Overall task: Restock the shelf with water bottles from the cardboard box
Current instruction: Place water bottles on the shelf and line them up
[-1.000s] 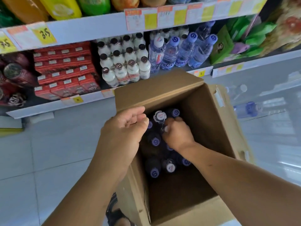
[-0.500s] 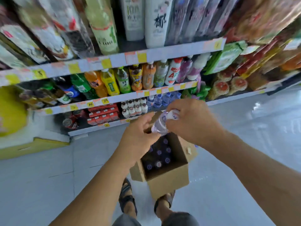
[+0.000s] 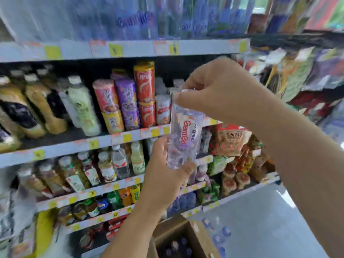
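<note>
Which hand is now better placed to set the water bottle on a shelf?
Probably the right hand: its fingers pinch the water bottle at the top, higher and nearer the upper shelf. The left hand only cradles its base from below.

Bright, even light with hardly any shadow, while motion blur smears everything around the water bottle (image 3: 184, 135), worst above and left of it, and the shelf edges (image 3: 130, 49) behind it bow with wide-angle distortion.
</note>
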A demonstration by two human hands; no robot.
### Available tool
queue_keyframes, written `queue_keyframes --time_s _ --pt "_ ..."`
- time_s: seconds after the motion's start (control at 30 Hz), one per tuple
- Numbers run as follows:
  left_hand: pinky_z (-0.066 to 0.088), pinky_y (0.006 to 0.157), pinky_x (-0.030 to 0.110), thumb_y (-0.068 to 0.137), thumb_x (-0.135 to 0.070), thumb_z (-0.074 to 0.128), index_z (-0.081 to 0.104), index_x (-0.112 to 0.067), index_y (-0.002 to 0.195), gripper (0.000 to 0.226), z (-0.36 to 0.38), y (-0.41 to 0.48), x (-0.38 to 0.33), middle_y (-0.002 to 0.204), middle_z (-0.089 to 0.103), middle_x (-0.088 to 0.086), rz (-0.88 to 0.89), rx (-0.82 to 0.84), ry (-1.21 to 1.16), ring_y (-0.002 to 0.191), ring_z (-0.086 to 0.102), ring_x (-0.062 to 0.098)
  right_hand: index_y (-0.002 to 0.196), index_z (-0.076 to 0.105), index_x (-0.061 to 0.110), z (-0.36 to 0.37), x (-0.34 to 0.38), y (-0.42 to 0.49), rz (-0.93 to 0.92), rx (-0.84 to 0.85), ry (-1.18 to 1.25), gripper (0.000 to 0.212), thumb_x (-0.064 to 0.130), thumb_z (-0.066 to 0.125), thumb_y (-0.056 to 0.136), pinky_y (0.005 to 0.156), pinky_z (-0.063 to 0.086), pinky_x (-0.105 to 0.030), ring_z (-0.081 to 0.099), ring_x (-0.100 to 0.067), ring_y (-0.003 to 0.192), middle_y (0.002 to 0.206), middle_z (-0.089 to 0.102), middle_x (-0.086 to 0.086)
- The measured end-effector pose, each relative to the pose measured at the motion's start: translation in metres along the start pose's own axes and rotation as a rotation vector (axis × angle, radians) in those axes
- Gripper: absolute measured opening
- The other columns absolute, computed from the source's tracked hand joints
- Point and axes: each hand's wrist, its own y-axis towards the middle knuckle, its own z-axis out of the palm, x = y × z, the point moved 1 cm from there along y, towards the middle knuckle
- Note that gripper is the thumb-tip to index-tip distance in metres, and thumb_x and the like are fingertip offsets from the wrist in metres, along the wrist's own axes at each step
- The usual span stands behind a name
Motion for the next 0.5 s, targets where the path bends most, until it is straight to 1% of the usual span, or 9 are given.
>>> queue_keyframes --time_s 0.07,0.1,0.17,0.2,0.23,0.33,0.4,0.43,0.5 --pt "0.045 0.075 0.0 0.083 -0.029 0.079 0.045 -0.081 0.101 0.065 -0.01 0.004 -0.027 0.112 0.053 -0.053 0.036 0.044 -0.07 0.105 0.047 -0.03 0.091 0.074 0.018 -0.007 0.005 0.0 0.018 -0.097 0.148 0.037 0.052 0.063 0.085 0.06 0.048 -0.031 0.054 -0.008 0.058 0.065 0.062 0.0" --pt "0.047 0.075 0.001 0.08 -0.035 0.079 0.046 -0.082 0.099 0.061 -0.015 0.006 -0.037 0.109 0.05 -0.057 0.034 0.069 -0.113 0.103 0.043 -0.035 0.1 0.073 0.025 -0.006 0.004 -0.003 0.044 -0.108 0.268 0.038 0.058 0.059 0.087 0.066 0.054 -0.035 0.062 -0.011 0.067 0.074 0.068 0.001" --pt "0.054 0.094 0.031 0.071 -0.05 0.08 0.051 -0.074 0.113 0.056 -0.028 0.013 -0.046 0.121 0.052 -0.049 0.003 0.071 -0.213 0.117 0.044 -0.026 0.109 0.068 0.039 0.005 0.002 -0.013 0.081 -0.007 0.51 0.034 0.062 0.053 0.09 0.078 0.059 -0.039 0.069 -0.011 0.085 0.096 0.074 0.006" --pt "0.05 0.1 0.05 0.066 -0.056 0.082 0.053 -0.066 0.121 0.063 -0.035 0.017 -0.05 0.13 0.054 -0.04 -0.02 0.081 -0.259 0.126 0.046 -0.014 0.114 0.065 0.043 0.012 0.001 -0.018 0.081 0.083 0.587 0.032 0.062 0.054 0.09 0.08 0.059 -0.034 0.069 -0.005 0.09 0.102 0.073 0.013" --pt "0.048 0.101 0.053 0.062 -0.061 0.083 0.055 -0.062 0.123 0.067 -0.041 0.02 -0.056 0.133 0.055 -0.035 -0.024 0.108 -0.284 0.128 0.049 -0.007 0.117 0.061 0.045 0.02 0.002 -0.021 0.083 0.15 0.643 0.031 0.059 0.058 0.09 0.081 0.059 -0.029 0.069 -0.001 0.094 0.106 0.072 0.017" --pt "0.048 0.099 0.042 0.057 -0.066 0.084 0.061 -0.062 0.115 0.062 -0.052 0.029 -0.071 0.125 0.059 -0.038 -0.019 0.146 -0.286 0.123 0.055 -0.003 0.111 0.06 0.053 0.037 0.006 -0.018 0.093 0.144 0.691 0.034 0.042 0.076 0.083 0.092 0.056 -0.039 0.068 -0.003 0.102 0.11 0.072 0.014" --pt "0.048 0.104 0.046 0.05 -0.065 0.088 0.062 -0.063 0.112 0.068 -0.057 0.032 -0.081 0.126 0.06 -0.035 -0.017 0.096 -0.279 0.129 0.053 0.016 0.106 0.061 0.05 0.036 0.012 -0.01 0.087 0.102 0.696 0.035 0.035 0.079 0.08 0.091 0.056 -0.041 0.07 -0.005 0.097 0.105 0.074 0.013" --pt "0.044 0.106 0.046 0.046 -0.062 0.091 0.063 -0.064 0.109 0.069 -0.06 0.035 -0.084 0.123 0.061 -0.036 -0.01 0.049 -0.245 0.127 0.053 0.015 0.105 0.062 0.047 0.034 0.016 -0.005 0.094 0.11 0.708 0.034 0.032 0.079 0.08 0.089 0.057 -0.041 0.071 -0.006 0.094 0.103 0.075 0.012" --pt "0.054 0.092 0.026 0.048 -0.039 0.098 0.068 -0.062 0.1 0.064 -0.065 0.044 -0.085 0.109 0.065 -0.039 0.031 0.007 -0.233 0.111 0.058 -0.012 0.106 0.064 0.045 0.033 0.019 0.003 0.08 0.125 0.728 0.034 0.027 0.079 0.081 0.087 0.058 -0.04 0.073 -0.01 0.091 0.101 0.076 0.009"
